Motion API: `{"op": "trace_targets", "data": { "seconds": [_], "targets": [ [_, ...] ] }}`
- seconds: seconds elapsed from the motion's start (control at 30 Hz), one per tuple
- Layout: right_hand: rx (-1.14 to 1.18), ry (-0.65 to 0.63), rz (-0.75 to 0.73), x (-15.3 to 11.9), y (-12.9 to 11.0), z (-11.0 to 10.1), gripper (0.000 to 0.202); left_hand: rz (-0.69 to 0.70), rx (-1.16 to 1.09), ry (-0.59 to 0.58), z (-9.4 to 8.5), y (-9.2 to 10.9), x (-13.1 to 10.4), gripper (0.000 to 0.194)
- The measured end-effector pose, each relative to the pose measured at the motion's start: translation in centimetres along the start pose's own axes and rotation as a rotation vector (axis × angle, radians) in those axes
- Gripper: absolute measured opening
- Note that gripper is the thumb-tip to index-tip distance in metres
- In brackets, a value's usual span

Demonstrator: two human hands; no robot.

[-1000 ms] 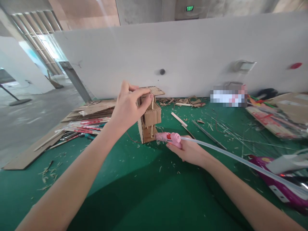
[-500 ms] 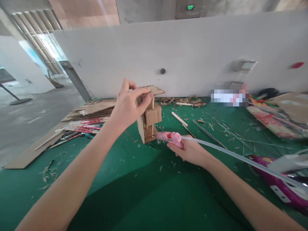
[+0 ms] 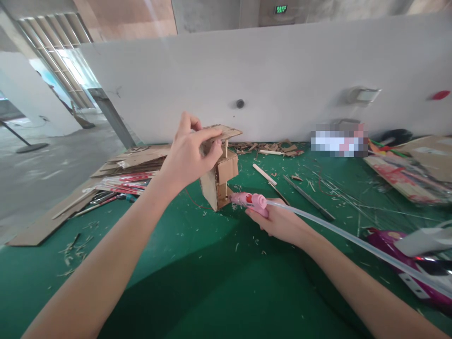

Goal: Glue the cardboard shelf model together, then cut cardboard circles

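Observation:
A small cardboard structure [image 3: 209, 188] stands upright on the green table, with a flat cardboard top, a box-like middle part and a thin wooden stick [image 3: 226, 149] running between its levels. My left hand [image 3: 194, 153] is closed on its upper part, the index finger lying over the top piece and the thumb below it. The other fingers are partly hidden. In my right hand [image 3: 278, 219] is a pink hot glue gun [image 3: 249, 200], its nozzle at the structure's base by the lower end of the stick. A long clear glue stick [image 3: 328, 226] trails from the gun's back toward the right.
Cardboard sheets [image 3: 137, 157] and red-and-white packets [image 3: 132, 181] lie at left. Cardboard scraps [image 3: 282, 148] line the white wall behind. A flat wooden stick [image 3: 264, 174] and a grey metal strip [image 3: 309, 197] lie right of centre. A purple object [image 3: 388, 245] sits at right.
The cardboard structure has turned slightly, showing more of its left wall. My left thumb has shifted a little down and left. The glue gun has stayed at the base.

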State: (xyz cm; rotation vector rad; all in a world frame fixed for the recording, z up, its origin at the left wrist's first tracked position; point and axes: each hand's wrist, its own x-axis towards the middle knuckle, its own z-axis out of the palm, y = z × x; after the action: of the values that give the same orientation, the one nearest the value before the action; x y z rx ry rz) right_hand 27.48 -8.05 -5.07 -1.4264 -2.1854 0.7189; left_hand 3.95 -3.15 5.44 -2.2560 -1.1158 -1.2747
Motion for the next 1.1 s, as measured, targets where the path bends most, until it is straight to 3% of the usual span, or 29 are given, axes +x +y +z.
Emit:
{"op": "trace_targets", "data": {
  "seconds": [0.33, 0.5, 1.1],
  "targets": [
    [-0.075, 0.040, -0.073, 0.0, -0.4, -0.2, 0.035, 0.022, 0.056, 0.019, 0.0, 0.1, 0.1, 0.022],
    [-0.034, 0.029, 0.012, 0.1, 0.5, 0.4, 0.044, 0.025, 0.031, 0.028, 0.0, 0.1, 0.1, 0.024],
    [0.147, -0.048, 0.164, 0.2, 0.7, 0.3, 0.043, -0.030, -0.193, -0.164, -1.1, -0.6, 0.3, 0.030]
  ]
}}
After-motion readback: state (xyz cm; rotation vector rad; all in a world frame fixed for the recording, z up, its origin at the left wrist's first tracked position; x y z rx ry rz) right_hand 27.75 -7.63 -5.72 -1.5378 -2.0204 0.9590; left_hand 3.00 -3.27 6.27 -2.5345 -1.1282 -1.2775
